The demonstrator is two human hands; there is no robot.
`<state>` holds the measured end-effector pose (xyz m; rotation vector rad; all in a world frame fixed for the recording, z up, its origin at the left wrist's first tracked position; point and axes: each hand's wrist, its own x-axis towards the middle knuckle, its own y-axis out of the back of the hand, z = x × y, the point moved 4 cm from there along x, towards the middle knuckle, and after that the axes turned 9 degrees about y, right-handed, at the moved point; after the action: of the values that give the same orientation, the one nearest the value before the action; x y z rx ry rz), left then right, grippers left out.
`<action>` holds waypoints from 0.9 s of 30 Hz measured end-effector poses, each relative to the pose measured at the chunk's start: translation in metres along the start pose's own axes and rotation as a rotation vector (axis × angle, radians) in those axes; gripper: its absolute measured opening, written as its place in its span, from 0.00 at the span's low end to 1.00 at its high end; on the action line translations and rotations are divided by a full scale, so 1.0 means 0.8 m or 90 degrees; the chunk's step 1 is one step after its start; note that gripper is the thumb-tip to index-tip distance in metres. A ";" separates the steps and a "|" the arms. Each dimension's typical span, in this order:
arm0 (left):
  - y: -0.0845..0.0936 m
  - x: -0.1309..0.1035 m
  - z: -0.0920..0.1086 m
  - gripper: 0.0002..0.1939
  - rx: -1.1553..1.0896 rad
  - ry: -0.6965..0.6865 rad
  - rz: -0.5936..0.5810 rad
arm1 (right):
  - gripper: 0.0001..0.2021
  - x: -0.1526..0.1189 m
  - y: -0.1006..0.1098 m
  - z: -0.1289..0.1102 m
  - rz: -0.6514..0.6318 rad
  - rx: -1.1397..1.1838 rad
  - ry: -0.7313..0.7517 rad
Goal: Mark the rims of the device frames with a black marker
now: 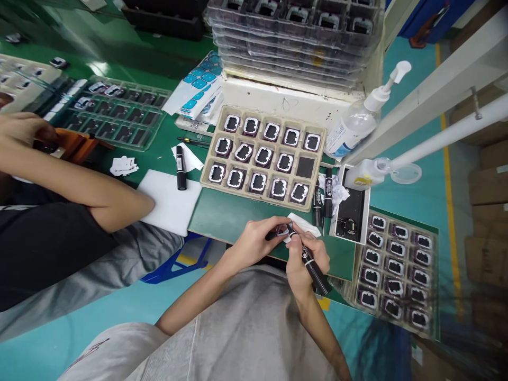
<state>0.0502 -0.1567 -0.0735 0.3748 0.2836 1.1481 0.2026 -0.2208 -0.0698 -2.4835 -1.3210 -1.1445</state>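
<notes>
At the table's front edge, my left hand pinches a small square part, mostly covered by the fingers. My right hand grips a black marker, its tip touching or very near that part. White paper lies just beyond my hands. Behind them is a beige tray of rows of square parts with white rims and dark centres. One compartment at the tray's right side holds no part.
A co-worker's arm reaches in at left, near a white foam sheet. More markers, an open box and a pump bottle stand at right. A second filled tray lies lower right; stacked trays rise behind.
</notes>
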 end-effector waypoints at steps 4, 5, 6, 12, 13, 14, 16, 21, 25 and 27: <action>-0.001 0.000 -0.004 0.16 0.000 0.006 -0.002 | 0.04 -0.001 -0.001 -0.001 -0.004 -0.003 -0.009; -0.001 0.000 -0.005 0.16 -0.003 0.009 -0.001 | 0.04 -0.001 0.000 -0.001 -0.007 -0.002 -0.013; -0.001 0.000 -0.006 0.16 -0.006 0.011 0.001 | 0.03 -0.001 0.000 -0.001 -0.007 0.000 -0.018; 0.001 0.002 -0.005 0.17 -0.088 0.063 -0.012 | 0.04 -0.001 0.004 0.002 0.006 0.018 -0.019; 0.001 0.003 -0.005 0.17 -0.106 0.072 -0.018 | 0.04 0.000 0.004 0.002 0.003 0.021 -0.014; 0.002 0.004 -0.005 0.17 -0.126 0.078 -0.023 | 0.05 0.000 0.003 0.002 0.000 0.024 -0.009; 0.002 0.005 -0.006 0.17 -0.172 0.089 -0.036 | 0.06 0.001 0.003 0.002 -0.001 0.034 0.004; 0.002 0.005 -0.012 0.23 -0.261 0.126 -0.047 | 0.07 -0.005 0.005 0.007 -0.004 0.063 0.018; 0.003 0.003 -0.011 0.28 -0.279 0.141 -0.042 | 0.09 -0.009 0.009 0.010 -0.009 0.089 0.009; 0.003 0.002 -0.009 0.28 -0.286 0.147 -0.044 | 0.10 -0.009 0.011 0.011 -0.010 0.101 -0.001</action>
<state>0.0459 -0.1531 -0.0786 -0.1635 0.2284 1.1504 0.2118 -0.2277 -0.0786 -2.3673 -1.3757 -0.9983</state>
